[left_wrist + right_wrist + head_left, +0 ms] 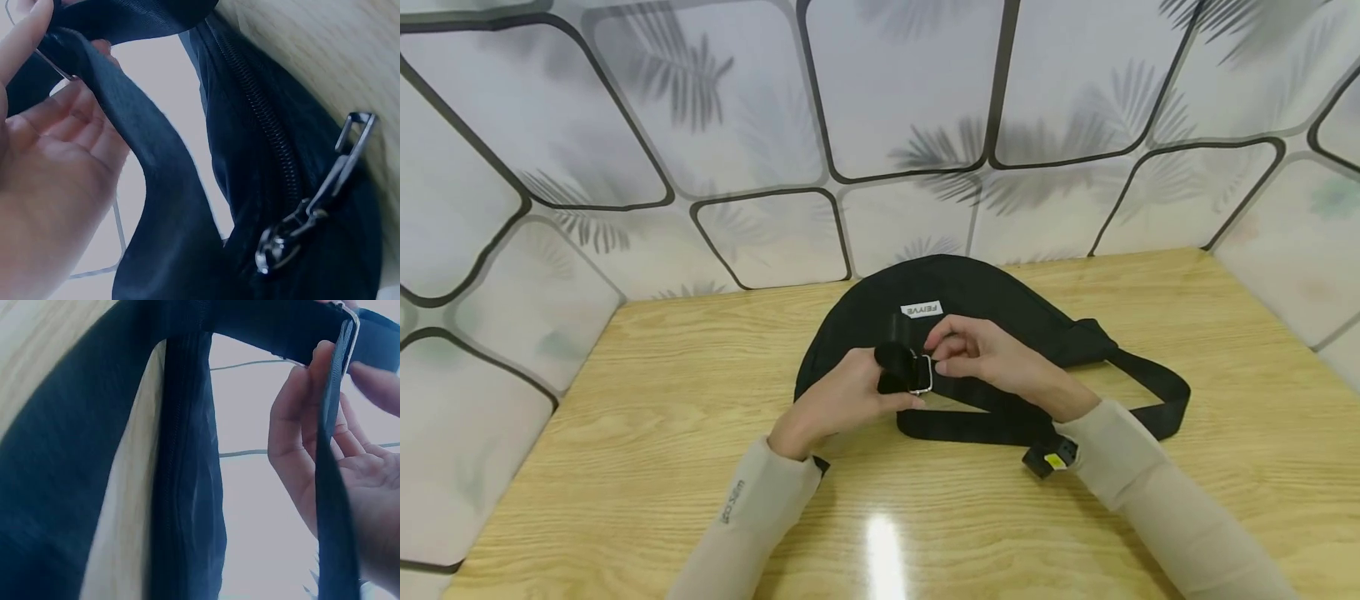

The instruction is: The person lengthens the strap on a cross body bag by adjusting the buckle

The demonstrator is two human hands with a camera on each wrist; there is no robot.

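Note:
A black half-moon bag (880,304) lies on the table, its strap (962,427) looped toward me. A metal slider buckle (925,375) sits on a raised part of that strap. My left hand (848,392) grips the strap beside the buckle, thumb along the frame's lower edge. On the buckle's other side my right hand (988,357), fingers bent, pinches the webbing; the right wrist view has the strap crossing in front of its fingers (290,419). A metal zipper pull (312,212) hangs from the bag's zipper in the left wrist view.
A wood-grain table (625,450) lies under everything. Patterned fabric panels (760,242) stand along its back and both sides. A white label (922,309) is on the bag. One strap loop (1176,392) reaches out to the right, behind my right forearm.

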